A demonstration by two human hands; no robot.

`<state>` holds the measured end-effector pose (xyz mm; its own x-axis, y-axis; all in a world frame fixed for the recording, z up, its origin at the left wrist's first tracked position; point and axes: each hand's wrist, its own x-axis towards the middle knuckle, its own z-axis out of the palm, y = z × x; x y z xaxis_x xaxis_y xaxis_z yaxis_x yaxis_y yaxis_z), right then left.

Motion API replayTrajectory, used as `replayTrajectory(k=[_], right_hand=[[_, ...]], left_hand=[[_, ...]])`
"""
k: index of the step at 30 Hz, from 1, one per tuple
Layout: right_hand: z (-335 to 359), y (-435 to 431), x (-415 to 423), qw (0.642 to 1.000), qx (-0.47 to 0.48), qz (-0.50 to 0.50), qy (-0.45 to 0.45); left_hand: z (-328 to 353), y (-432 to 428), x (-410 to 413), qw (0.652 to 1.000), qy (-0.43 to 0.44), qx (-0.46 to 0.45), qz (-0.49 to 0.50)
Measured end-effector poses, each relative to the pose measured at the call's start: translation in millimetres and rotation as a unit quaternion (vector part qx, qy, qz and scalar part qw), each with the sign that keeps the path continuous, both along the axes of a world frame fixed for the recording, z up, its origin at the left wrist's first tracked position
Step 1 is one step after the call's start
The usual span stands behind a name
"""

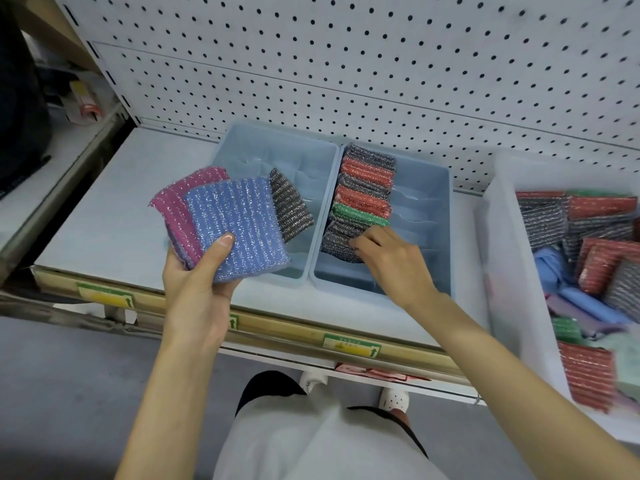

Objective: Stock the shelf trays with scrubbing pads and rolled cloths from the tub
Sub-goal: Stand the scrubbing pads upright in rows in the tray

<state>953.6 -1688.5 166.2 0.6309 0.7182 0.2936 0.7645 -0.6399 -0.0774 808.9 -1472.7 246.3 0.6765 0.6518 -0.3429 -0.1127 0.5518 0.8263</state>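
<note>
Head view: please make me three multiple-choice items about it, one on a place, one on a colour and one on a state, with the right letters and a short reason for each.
1. Where does the pad row stand?
A. in the left tray
B. in the right tray, on its left side
C. on the floor

2. Which colour is the top pad in the left grip?
A. yellow
B. blue
C. white

3. What does the right grip do?
A. holds a cloth
B. hangs idle
C. touches the front grey pad

Right letters:
1 B: the row fills the left side of the right tray.
2 B: the blue pad lies over a pink pad.
3 C: it meets the top edge of that pad inside the tray.
</note>
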Motion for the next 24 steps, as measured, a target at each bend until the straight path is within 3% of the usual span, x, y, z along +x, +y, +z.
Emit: replayTrajectory(k=[4,6,7,8,10,11,12,17,19,21,22,24], right_hand=[[3,-3,-3,0.999,0.019,0.015,0.030],[25,-1,-7,0.988,0.105,-0.044,0.102],[41,2,-11,0.964,0.176,-0.096,0.177],[57,7,-17,0.915,0.257,-0.139,0.277],[81,21,-30,0.764,0.377,-0.149,0.502],[86,28,-36,0.695,0.409,-0.135,0.575],[85,33,-42,0.650,0.432,-0.128,0.612],[88,36,-47,0.570,0.530,-0.157,0.608],[91,24,-41,0.555,0.551,-0.155,0.604],[93,9,-33,0.580,0.542,-0.174,0.583],[93,3,-29,0.615,0.518,-0.192,0.563],[94,-5,-24,0.721,0.422,-0.230,0.500]], left_hand=[[-1,-1,1,1.000,0.004,-0.001,-0.015],[-2,-4,3,0.999,0.003,-0.008,-0.036],[-2,-7,4,0.999,0.001,-0.011,-0.049],[-2,-10,5,0.998,-0.002,-0.016,-0.062],[-2,-20,10,0.996,-0.003,-0.028,-0.089],[-2,-25,12,0.994,-0.008,-0.035,-0.103],[-1,-29,14,0.992,-0.013,-0.044,-0.115],[2,-26,19,0.992,-0.020,-0.049,-0.111],[2,-16,18,0.995,-0.021,-0.048,-0.089],[0,-4,15,0.997,-0.016,-0.038,-0.061],[-1,3,13,0.998,-0.009,-0.034,-0.048],[-5,15,7,0.999,0.011,-0.021,-0.025]])
